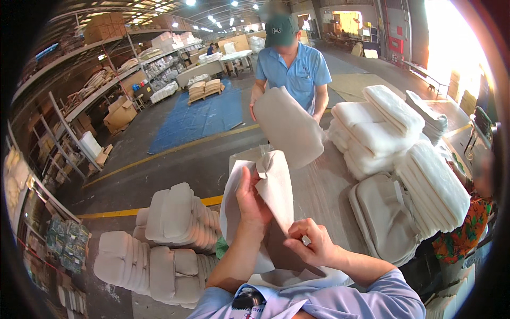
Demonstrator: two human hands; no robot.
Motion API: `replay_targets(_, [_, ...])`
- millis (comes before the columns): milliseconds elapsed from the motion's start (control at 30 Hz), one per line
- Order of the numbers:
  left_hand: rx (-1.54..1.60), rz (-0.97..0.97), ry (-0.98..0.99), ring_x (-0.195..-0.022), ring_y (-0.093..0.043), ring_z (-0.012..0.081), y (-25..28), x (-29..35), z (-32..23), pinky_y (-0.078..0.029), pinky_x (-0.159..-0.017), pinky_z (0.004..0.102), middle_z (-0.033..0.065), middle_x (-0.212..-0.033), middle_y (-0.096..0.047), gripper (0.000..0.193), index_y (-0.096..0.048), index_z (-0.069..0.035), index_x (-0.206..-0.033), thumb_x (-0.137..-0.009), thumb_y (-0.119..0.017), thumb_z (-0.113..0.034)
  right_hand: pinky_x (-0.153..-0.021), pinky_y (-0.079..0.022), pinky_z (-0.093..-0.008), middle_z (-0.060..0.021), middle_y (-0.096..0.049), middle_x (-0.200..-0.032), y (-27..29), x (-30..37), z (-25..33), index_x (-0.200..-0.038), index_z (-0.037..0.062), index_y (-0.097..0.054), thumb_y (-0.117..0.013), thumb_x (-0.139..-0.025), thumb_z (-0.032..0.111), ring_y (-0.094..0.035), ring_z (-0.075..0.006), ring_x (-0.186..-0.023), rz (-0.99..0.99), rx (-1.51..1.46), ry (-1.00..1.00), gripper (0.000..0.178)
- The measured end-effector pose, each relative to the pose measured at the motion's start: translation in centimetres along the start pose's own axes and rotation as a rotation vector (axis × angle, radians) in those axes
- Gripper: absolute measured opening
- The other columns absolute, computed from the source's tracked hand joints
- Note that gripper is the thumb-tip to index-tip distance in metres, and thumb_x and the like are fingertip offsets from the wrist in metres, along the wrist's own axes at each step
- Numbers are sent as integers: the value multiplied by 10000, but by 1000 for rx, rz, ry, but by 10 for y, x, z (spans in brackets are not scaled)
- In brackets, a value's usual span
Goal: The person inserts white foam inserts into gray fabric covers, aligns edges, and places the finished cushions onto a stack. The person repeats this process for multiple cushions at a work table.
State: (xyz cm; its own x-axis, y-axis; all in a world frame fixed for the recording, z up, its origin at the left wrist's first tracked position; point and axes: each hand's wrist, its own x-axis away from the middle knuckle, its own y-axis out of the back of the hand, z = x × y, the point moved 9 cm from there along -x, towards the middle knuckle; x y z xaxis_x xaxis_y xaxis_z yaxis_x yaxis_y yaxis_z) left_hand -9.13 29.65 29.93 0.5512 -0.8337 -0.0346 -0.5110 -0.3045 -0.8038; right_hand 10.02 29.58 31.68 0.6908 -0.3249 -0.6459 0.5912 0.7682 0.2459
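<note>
A light grey fabric cover (pixel 277 186) hangs between my hands in front of my chest, its pale inner side partly showing. My left hand (pixel 252 201) is closed on its upper left part, thumb upward, some fingers hidden by the cloth. Lower down, my right hand (pixel 312 240) pinches the cover's right edge with curled fingers. A small white thing (pixel 306 240) shows at those fingers; I cannot make out its kind. Across the table, a person in a blue shirt (pixel 295 69) holds a plump grey cushion (pixel 289 126) in both hands.
White batting (pixel 380 125) is piled on the table (pixel 313 194) at the right, with folded grey covers (pixel 385 215) nearer me. Stacked grey cushions (pixel 175 218) stand on the floor at the left. Another person in a patterned garment (pixel 463 229) is at the right edge.
</note>
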Motion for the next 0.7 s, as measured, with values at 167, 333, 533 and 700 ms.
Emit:
replay_targets(167, [26,225,-16,-1220,-676,263,-26,17,-12,-538,-1045,418,125,-1382,-684,564,-567,-4,-1465,-1097,-551,-431,-807,-559,-317,-47,-694,-950,52,-12,-55,-1280,24,-584,-726,-1010,108,-677,-154,-848,-146,-132,-204,317])
replay_targets(333, [-33,348,48,-1304,-630,291,-38,35,0,-487,-1137,444,163,-1417,-653,553,-531,30,-1483,-1038,-644,-277,-1012,-505,-339,-30,-608,-1340,121,-43,-100,-1578,93,-447,-764,-993,146,-572,-145,-1231,-271,-153,-283,667])
replay_targets(533, [-58,408,209,-1183,-678,189,-20,50,26,-531,-1036,346,109,-1311,-707,467,-586,32,-1421,-1019,-662,-192,-1166,-432,-414,-57,-653,-1407,105,-8,-147,-1542,57,-512,-770,-984,154,-577,-207,-1344,-115,-488,-422,623])
replay_targets(700, [-43,324,254,-1098,-692,157,7,54,31,-559,-918,309,88,-1217,-727,438,-618,22,-1381,-1026,-683,-227,-1050,-486,-334,-1,-751,-1202,107,29,-168,-1305,35,-708,-738,-1012,121,-670,-123,-1122,-249,-605,-447,307])
